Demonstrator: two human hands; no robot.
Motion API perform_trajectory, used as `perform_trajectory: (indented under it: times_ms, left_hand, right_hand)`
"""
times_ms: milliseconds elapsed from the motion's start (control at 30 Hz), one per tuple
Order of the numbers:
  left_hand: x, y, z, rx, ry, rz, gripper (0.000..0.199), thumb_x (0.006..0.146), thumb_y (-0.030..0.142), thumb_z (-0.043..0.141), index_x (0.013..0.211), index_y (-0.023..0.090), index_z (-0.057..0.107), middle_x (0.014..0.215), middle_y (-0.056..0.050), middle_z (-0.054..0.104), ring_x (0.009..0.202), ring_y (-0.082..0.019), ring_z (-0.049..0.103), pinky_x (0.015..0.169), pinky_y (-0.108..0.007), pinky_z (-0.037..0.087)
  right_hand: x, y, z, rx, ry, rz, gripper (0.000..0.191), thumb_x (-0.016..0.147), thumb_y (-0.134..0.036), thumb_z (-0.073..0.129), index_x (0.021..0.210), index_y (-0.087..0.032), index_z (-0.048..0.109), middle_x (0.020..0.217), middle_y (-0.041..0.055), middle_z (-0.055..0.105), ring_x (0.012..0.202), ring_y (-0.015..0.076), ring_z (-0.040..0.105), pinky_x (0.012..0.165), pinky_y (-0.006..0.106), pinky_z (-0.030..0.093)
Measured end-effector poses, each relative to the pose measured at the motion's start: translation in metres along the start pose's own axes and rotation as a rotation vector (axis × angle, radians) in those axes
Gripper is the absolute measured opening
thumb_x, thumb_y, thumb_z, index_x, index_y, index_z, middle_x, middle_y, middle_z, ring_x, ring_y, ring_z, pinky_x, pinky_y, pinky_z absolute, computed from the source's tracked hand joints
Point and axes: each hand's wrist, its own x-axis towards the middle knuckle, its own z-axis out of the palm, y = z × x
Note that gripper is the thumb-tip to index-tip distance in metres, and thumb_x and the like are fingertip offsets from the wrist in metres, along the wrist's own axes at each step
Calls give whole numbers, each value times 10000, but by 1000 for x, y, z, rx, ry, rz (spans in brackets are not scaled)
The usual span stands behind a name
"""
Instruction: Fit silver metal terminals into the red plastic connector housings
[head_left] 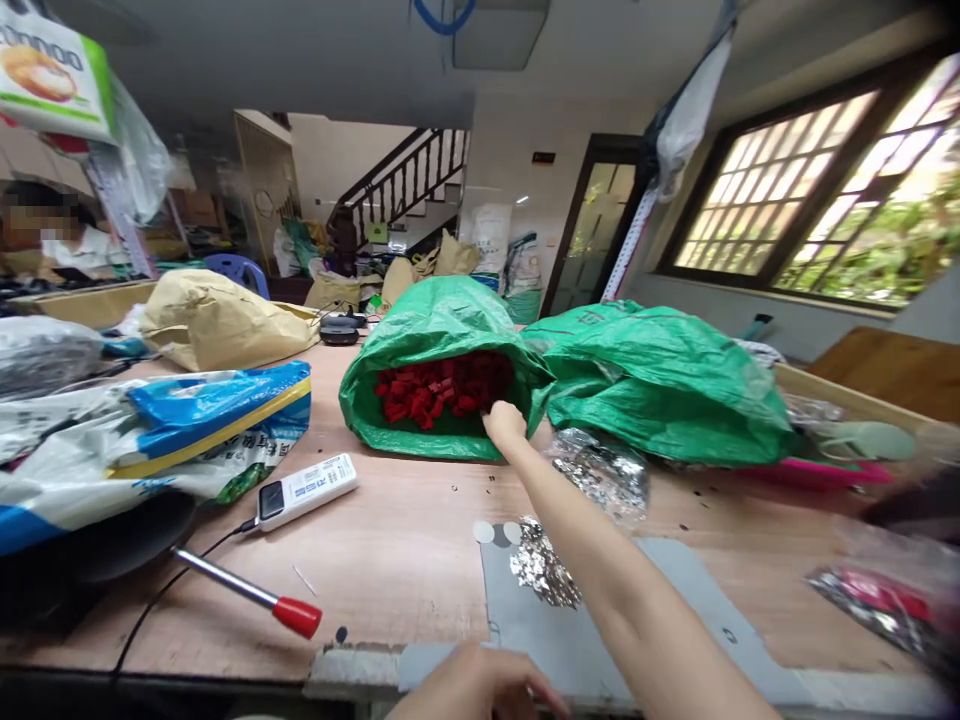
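Note:
My right hand (505, 425) reaches to the lower right of the mouth of a green woven bag (442, 310), its fingers curled closed. What they hold, if anything, is hidden. Inside the bag lies a heap of small red pieces (427, 392). My left hand (480, 682) is at the bottom edge, partly cut off, with loosely bent fingers apart and nothing seen in them. It is near the front edge of a grey mat (525, 625). On the mat, beneath my right forearm, lies a pile of small shiny metal pieces (541, 565), with pale round discs (484, 532) beside it.
A second green bag (660, 380) and a clear bag of metal pieces (600, 470) lie right. To the left are a white handheld device (307, 492) with a cable, a red-tipped metal lever (296, 615) and a blue-white sack (217, 420). A person (67, 235) sits far left.

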Motion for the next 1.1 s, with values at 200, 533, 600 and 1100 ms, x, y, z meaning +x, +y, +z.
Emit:
perform_trajectory:
  times_ms: [200,533,600,1100]
  left_hand:
    - [2,3,-14,-344,353,24,692,677,714,726,1029,123,652,696,-53,691,514,-117,612,461,-192,439]
    - [7,6,-22,-596,742,60,749,688,621,786,1231,173,530,836,-75,722,615,-172,692,508,-244,557]
    - [12,3,-14,-528,753,71,655,680,607,794,1105,160,573,751,-50,706,595,-156,668,493,-224,540]
    - [17,4,-2,-261,756,149,425,695,526,789,878,180,621,853,-35,691,715,-157,623,570,-218,508]
  right_hand:
    - [-15,-2,12,73,-67,-111,283,967,-334,629,1179,-146,629,1177,94,642,1005,224,647,861,420,558]
    - [-195,78,-9,312,-381,-679,334,803,-69,592,1056,-234,733,642,-67,619,558,98,521,566,193,393]
    - [-196,97,-15,249,-307,-620,341,847,-108,576,1108,-262,733,667,-57,659,584,113,565,586,198,415]
    - [-39,163,-35,-116,6,-145,204,940,-350,660,952,-147,671,1037,54,681,978,209,643,903,426,515]
